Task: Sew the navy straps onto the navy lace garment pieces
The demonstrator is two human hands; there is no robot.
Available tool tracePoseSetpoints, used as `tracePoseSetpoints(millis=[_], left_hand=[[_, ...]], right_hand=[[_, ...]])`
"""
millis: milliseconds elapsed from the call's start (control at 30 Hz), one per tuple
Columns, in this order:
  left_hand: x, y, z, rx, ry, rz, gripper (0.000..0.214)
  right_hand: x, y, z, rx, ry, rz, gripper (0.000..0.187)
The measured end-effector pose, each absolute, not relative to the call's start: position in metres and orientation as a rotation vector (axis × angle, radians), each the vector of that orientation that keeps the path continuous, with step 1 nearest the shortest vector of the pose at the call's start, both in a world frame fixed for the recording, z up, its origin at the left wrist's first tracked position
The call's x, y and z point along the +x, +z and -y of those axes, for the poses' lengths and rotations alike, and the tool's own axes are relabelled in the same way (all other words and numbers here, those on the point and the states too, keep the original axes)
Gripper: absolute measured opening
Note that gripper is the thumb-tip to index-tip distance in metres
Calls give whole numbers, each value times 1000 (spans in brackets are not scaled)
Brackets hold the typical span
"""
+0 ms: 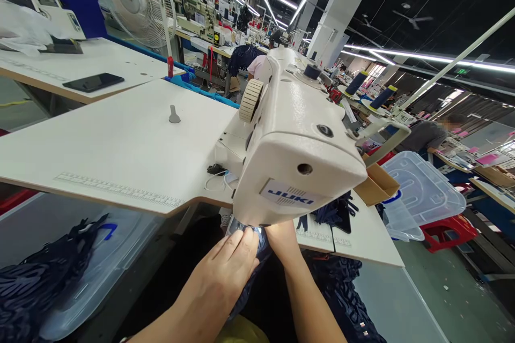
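Note:
A white JUKI sewing machine [298, 171] fills the middle of the view, its head hiding the needle area. Below it hangs a piece of navy fabric [260, 249], running down towards my lap. My left hand [231, 260] grips this fabric at the left, fingers close together over it and thumb low on the right side. My right hand [284, 238] is at the fabric's right side under the machine head. Its fingers are hidden by the machine, so their hold cannot be made out.
A grey peg [174, 114] stands on the white table [120, 144]. Navy pieces [332, 211] and a dark phone [344, 217] lie right of the machine. Clear plastic bins [120, 246] with navy garments flank me. A cardboard box [376, 185] and red stool [450, 231] are at right.

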State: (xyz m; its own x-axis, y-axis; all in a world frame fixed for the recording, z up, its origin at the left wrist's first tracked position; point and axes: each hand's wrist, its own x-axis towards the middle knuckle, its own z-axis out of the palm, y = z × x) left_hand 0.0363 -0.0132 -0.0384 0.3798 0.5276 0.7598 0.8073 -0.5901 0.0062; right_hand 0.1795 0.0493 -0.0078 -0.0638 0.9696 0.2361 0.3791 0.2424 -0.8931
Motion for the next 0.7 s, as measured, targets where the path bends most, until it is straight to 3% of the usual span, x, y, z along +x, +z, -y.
tracePoseSetpoints(millis=[200,633,700], left_hand=[[34,-32,14,-2304,-943,1130,28],[8,-48,6,-2421,-1191,1051,25],[-9,-67,1,-2311,-1244,1271,38]], right_hand=[[180,-12,-51,-1285,802,1627,30],[168,-1,-54,-1136,919,1498,21],[168,-6,-57,-1156,887,1459,19]])
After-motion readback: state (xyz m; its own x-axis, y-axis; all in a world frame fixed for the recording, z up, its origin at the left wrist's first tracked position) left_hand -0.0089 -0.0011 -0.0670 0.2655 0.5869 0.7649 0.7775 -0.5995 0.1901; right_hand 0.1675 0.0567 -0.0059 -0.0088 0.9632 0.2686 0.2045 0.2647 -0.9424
